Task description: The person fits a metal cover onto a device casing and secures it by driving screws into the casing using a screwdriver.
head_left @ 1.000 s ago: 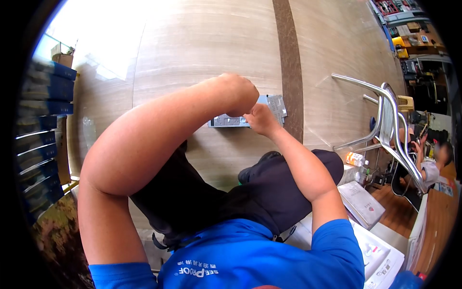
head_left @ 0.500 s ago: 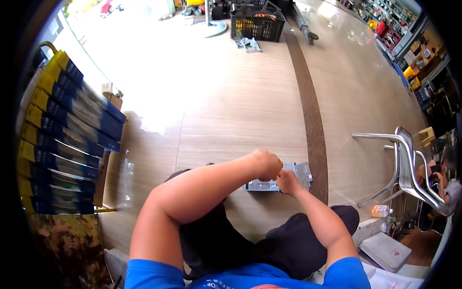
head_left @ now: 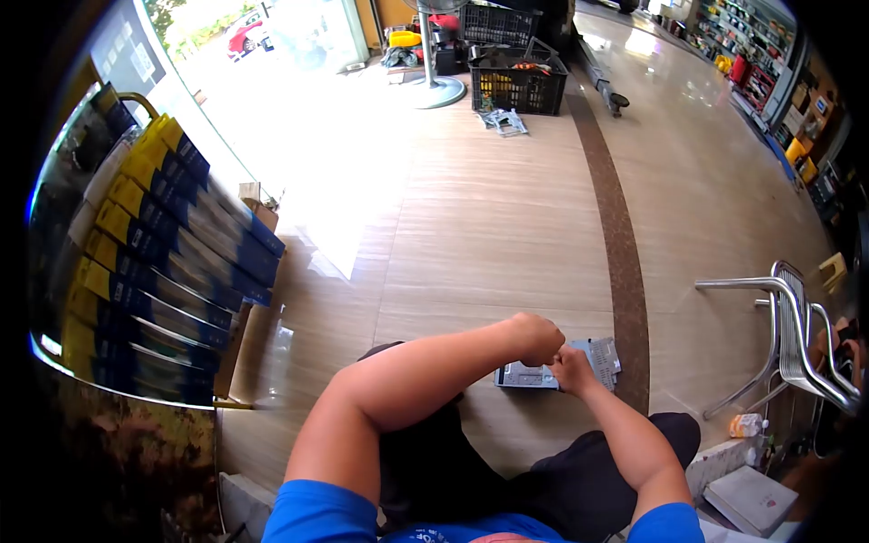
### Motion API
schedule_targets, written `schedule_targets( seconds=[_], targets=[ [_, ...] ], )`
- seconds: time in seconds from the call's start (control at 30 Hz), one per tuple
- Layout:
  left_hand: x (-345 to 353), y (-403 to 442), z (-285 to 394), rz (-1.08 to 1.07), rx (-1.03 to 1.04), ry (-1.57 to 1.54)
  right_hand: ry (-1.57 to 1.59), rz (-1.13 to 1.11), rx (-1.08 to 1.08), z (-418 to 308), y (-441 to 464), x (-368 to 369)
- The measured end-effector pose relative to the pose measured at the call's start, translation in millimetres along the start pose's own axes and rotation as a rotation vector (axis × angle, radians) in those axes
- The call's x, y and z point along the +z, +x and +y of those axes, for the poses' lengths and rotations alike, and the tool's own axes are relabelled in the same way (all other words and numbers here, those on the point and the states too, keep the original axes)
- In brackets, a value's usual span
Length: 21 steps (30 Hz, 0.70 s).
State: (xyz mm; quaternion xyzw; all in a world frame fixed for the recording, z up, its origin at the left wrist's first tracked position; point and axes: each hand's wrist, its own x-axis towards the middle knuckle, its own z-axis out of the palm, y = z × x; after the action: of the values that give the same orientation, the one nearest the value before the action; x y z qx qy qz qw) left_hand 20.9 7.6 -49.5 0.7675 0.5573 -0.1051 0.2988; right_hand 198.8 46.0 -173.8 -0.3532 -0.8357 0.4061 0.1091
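Note:
A flat grey metal unit [head_left: 527, 376] lies on the tiled floor in front of my knees, with a perforated panel at its right end. Over its middle, my left hand [head_left: 536, 338] is curled closed, back of the hand up. My right hand [head_left: 572, 370] is closed in a pinch just below and right of it, and the two hands meet. Whatever lies between their fingers is too small and hidden to make out.
A chrome chair [head_left: 792, 330] stands at the right, near a bottle [head_left: 748, 425] and a white box [head_left: 751, 500]. Packages hang on a rack [head_left: 154, 271] at the left. Black crates [head_left: 518, 88] and a fan stand [head_left: 434, 90] are further off. Part of a person shows at the right edge.
The view has tilted up and swung left, so the hands and metal unit appear lower and further right. Both hands stay closed together over the unit.

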Motion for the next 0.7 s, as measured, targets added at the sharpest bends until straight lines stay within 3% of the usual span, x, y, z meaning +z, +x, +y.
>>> schedule_targets(
  seconds=[0.4, 0.7],
  targets=[
    [4.2, 3.5, -2.9, 0.020, 0.005, -0.011, 0.090, -0.039, -0.137, 15.4, 3.5, 8.5],
    [-1.3, 0.0, -1.0, -0.010, 0.017, 0.015, 0.048, -0.074, 0.011, 20.1, 3.0, 10.9]
  ],
)
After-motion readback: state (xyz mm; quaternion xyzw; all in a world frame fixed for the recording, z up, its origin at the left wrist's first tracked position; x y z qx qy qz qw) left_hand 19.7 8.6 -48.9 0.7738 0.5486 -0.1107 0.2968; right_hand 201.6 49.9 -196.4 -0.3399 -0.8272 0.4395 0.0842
